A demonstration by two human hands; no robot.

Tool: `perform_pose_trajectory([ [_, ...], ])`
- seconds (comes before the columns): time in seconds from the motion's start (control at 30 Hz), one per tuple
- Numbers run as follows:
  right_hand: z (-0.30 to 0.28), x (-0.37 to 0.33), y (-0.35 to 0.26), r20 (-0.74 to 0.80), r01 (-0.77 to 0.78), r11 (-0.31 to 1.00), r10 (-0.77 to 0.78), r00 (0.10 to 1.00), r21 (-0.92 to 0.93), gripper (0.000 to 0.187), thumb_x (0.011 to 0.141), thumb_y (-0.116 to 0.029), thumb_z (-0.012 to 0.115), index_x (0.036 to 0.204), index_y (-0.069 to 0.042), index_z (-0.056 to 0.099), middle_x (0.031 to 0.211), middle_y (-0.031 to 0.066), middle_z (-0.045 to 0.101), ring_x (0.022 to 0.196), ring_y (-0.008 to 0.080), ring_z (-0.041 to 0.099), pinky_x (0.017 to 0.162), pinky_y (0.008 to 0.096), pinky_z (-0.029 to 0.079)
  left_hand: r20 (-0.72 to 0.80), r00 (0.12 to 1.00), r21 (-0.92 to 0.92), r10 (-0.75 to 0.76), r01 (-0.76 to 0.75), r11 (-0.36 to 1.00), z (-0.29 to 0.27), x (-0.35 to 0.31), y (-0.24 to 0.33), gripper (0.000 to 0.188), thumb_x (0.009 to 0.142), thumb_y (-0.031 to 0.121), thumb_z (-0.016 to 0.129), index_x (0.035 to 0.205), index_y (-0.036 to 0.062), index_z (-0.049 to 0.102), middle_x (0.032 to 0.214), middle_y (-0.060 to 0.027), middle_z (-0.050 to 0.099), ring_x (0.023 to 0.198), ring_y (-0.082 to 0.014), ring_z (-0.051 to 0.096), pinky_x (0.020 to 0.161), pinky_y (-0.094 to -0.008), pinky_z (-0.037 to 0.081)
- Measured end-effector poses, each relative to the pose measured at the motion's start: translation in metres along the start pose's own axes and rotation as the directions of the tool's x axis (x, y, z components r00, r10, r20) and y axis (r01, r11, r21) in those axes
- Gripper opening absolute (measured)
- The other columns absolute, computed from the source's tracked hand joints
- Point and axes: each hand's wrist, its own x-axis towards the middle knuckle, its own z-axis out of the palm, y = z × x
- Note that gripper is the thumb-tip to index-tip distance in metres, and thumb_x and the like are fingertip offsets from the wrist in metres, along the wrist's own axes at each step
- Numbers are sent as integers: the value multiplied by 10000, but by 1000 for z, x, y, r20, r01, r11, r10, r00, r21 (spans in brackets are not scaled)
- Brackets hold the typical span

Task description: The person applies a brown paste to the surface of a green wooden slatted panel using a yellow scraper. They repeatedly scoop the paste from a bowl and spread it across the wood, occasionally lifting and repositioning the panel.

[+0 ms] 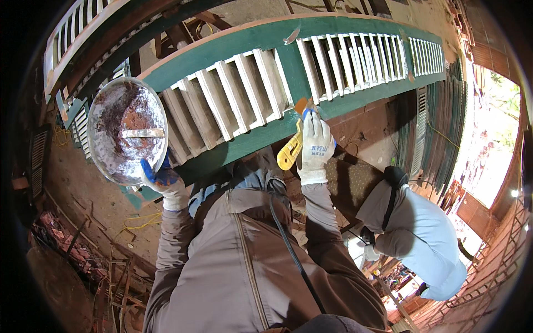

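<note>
A dull metal bowl (99, 145), smeared white, hangs tilted on the left with reddish-brown paste (133, 117) in it. Across the paste lies a pale flat strip (143, 133). My left hand (166, 183), in a white glove with blue fingers, grips the bowl's lower rim. In front of me lies a green louvred shutter (294, 72) with white-edged slats. My gloved right hand (315, 141) closes around a yellow-handled scraper (288, 152), held at the shutter's near rail. A brown-smeared tip shows above the fingers; whether it touches the rail I cannot tell.
More shutter frames (83, 36) lie at the far left, and others lean in a stack (444, 133) on the right. A co-worker in a light blue top (430, 238) bends over close on my right. Yellow cord (141, 222) and scrap wood lie on the left floor.
</note>
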Motion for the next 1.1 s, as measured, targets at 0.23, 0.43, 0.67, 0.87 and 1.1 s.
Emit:
perform_pose_trajectory([
  [0.23, -29, -19, 14, 0, 148, 870, -168, 986, 471, 388, 855, -114, 591, 1241, -115, 630, 1192, 35, 655, 1011, 221, 627, 857, 327, 525, -1, 998, 62, 69, -69, 996, 2, 2, -5, 505, 970, 372, 539, 1389, 100, 464, 1412, -249, 426, 1208, -444, 535, 992, -571, 503],
  [0.43, -19, 2, 31, -140, 53, 882, 15, 990, 468, 334, 852, -122, 646, 1176, -41, 650, 1056, 114, 694, 939, 274, 651, 840, 366, 537, -39, 990, 50, -133, 135, 990, 20, 8, 16, 516, 977, 364, 520, 1373, 37, 465, 1340, -247, 504, 1172, -429, 565, 1004, -545, 499],
  [0.67, -2, 3, 28, -10, 189, 933, -195, 981, 306, 440, 789, -138, 675, 1228, -117, 643, 1176, 27, 671, 1034, 214, 636, 853, 341, 543, 36, 991, -124, -132, 135, 983, 5, 10, 17, 515, 984, 368, 516, 1355, 12, 500, 1365, -200, 502, 1210, -351, 554, 1050, -494, 473],
  [0.87, -36, -6, 29, -109, 46, 747, 36, 993, 663, 263, 834, -131, 684, 1096, -137, 710, 955, 63, 712, 867, 237, 677, 810, 347, 546, -155, 927, -281, -342, 291, 915, 4, 25, 64, 524, 900, 288, 549, 1328, -8, 485, 1358, -255, 508, 1210, -438, 537, 982, -609, 495],
  [1.1, -49, -19, 17, -68, 123, 822, -102, 992, 557, 268, 919, -112, 609, 1176, -69, 672, 1010, 103, 698, 886, 269, 666, 819, 362, 533, -351, 847, -445, -398, 223, 867, -58, 49, 143, 631, 845, 283, 589, 1397, 22, 428, 1341, -199, 547, 1180, -410, 565, 948, -600, 493],
])
